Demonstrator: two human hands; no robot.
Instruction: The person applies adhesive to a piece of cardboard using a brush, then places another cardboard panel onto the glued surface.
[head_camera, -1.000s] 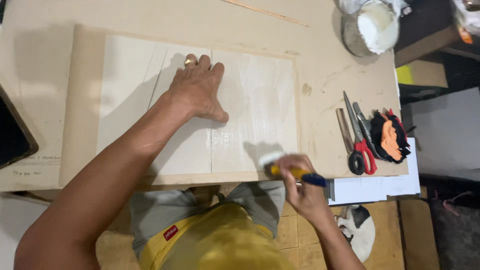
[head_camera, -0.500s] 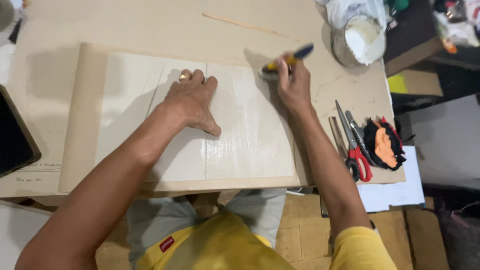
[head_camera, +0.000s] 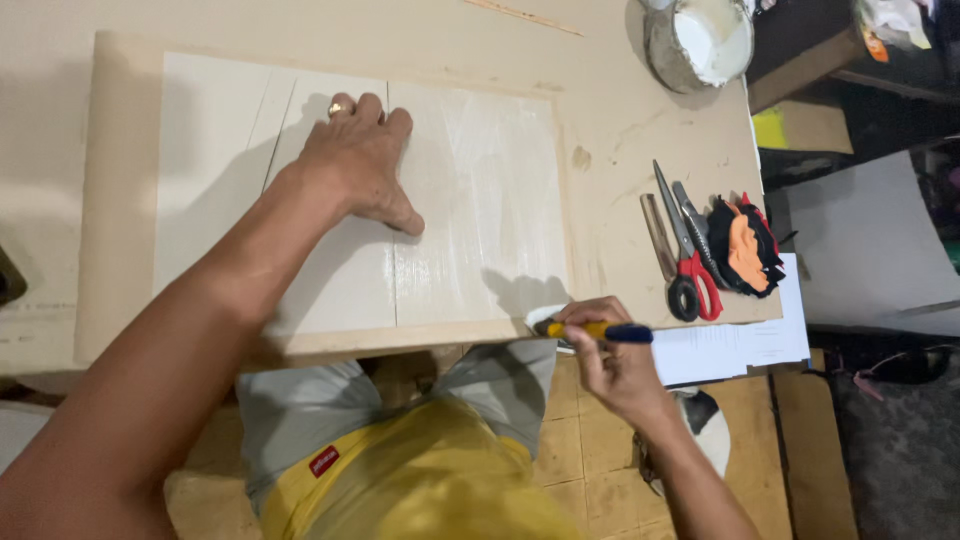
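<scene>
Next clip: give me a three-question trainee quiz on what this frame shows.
1. True or false: the left hand lies flat on the pale board.
2. What does the right hand hold?
3. The red-handled scissors lie: A) on the board, B) to its right, C) in the white pot.

Key: 1 true. 2 A yellow-and-blue-handled tool, at the board's near edge; its tip is hard to make out. 3 B.

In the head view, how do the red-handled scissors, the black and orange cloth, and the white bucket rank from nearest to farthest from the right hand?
From the right hand:
1. Red-handled scissors, on the table just above the hand, slightly to the right.
2. Black and orange cloth, right beside the scissors, further toward the table's right edge.
3. White bucket, at the table's far corner.
</scene>
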